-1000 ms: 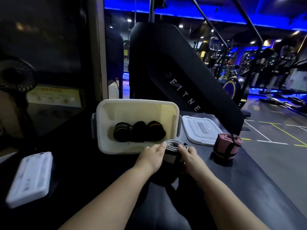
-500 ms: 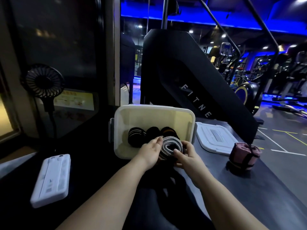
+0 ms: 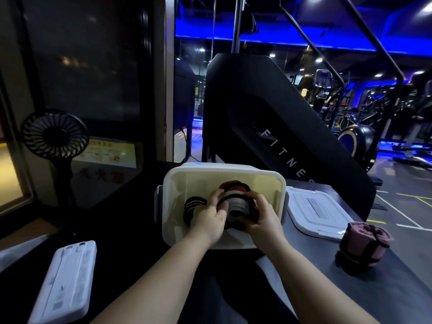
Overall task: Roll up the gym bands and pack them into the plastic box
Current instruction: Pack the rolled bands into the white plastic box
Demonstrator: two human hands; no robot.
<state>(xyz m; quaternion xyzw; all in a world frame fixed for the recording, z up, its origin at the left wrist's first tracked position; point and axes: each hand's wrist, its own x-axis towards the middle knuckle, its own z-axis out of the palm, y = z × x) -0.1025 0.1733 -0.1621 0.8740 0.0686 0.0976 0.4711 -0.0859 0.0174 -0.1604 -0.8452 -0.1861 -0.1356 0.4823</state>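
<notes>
Packing is the step I see here: both hands are down inside the box, closed round a grey roll of band. The left hand curls over its left side with the thumb across the coiled face. The right hand cups the right side, fingers bent over the top. The grey roll sits toward the right of the box, just beside the black rolls on the left, with a red roll just behind it. The hands hide whether it touches the bottom.

To my eye the rolling of this one is done and it only needs seating. The next move calls for pressing it into the gap beside the others, then easing the fingers off without letting the coil spring loose. Tight neighbours should help to hold it shut.

The lid lies off to the right on the surface, so closing comes later. Nearer, a pink bundle waits, strapped in black; I cannot tell whether it is a band
</notes>
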